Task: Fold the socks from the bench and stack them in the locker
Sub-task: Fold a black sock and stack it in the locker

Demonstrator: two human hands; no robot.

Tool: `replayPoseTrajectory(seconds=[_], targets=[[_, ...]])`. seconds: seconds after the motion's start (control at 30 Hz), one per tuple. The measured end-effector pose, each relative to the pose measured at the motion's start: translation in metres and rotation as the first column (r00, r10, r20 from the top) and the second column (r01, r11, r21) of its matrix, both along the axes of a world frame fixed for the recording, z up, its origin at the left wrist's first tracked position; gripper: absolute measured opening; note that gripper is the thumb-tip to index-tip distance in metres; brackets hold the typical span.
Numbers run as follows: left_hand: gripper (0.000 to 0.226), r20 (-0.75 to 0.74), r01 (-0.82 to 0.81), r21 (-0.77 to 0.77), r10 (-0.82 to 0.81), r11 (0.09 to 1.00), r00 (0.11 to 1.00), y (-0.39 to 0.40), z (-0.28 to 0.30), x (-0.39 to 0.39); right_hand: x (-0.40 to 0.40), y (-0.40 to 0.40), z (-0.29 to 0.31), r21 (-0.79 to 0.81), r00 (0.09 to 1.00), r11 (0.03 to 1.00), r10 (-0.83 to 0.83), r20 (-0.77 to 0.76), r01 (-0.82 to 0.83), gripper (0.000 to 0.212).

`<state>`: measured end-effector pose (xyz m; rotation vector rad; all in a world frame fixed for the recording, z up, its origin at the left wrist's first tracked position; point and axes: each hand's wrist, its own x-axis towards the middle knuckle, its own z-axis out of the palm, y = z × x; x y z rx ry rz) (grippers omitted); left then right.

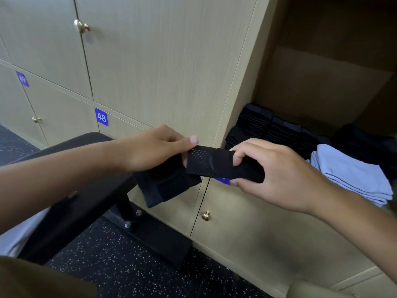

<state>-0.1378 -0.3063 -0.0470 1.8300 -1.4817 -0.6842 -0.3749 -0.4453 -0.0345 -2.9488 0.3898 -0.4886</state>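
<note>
A black sock (206,164) with a perforated panel is held in the air in front of the locker fronts. My left hand (154,147) pinches its left end, and the sock's cuff part hangs folded below that hand. My right hand (270,171) grips the sock's right end with curled fingers. The open locker (322,87) is at the right. Inside it lie rows of folded black socks (277,130) and a stack of folded light blue socks (352,173). The black bench (71,175) runs under my left forearm.
Closed wooden locker doors with brass knobs (81,26) fill the wall; a blue tag reads 48 (101,117). The bench's foot plate (154,237) is bolted onto the dark speckled floor. Something white (19,233) lies on the bench at the lower left.
</note>
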Motion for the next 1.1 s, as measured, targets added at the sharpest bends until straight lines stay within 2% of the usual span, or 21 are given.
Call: replayPoseTrajectory(seconds=[0.1, 0.2, 0.43, 0.63, 0.93, 1.1], targets=[[0.067, 0.09, -0.015, 0.004, 0.015, 1.0, 0.996, 0.001, -0.003, 0.005, -0.008, -0.02, 0.012, -0.026, 0.996, 0.996, -0.086, 0.025, 0.087, 0.025], [0.05, 0.12, -0.009, 0.012, 0.007, 1.0, 0.993, 0.002, -0.003, 0.006, -0.018, -0.04, 0.024, -0.037, 0.978, 0.978, -0.205, 0.027, 0.206, 0.024], [0.04, 0.159, 0.02, -0.004, -0.019, 1.0, 0.987, 0.005, -0.003, 0.01, -0.015, -0.077, 0.021, 0.078, 0.905, 0.903, -0.426, 0.025, 0.423, 0.024], [0.036, 0.204, 0.042, 0.007, -0.042, 0.999, 0.978, 0.006, -0.007, 0.01, 0.003, -0.103, 0.024, 0.134, 0.898, 0.889, -0.429, -0.096, 0.439, 0.04], [0.035, 0.221, 0.046, 0.048, -0.056, 0.998, 0.974, 0.007, -0.01, 0.01, 0.017, -0.119, 0.006, 0.098, 0.893, 0.898, -0.405, -0.198, 0.429, 0.035], [0.034, 0.151, 0.06, 0.054, -0.067, 0.997, 0.986, 0.003, -0.009, 0.006, 0.018, -0.122, -0.003, 0.074, 0.879, 0.905, -0.384, -0.285, 0.419, 0.038]])
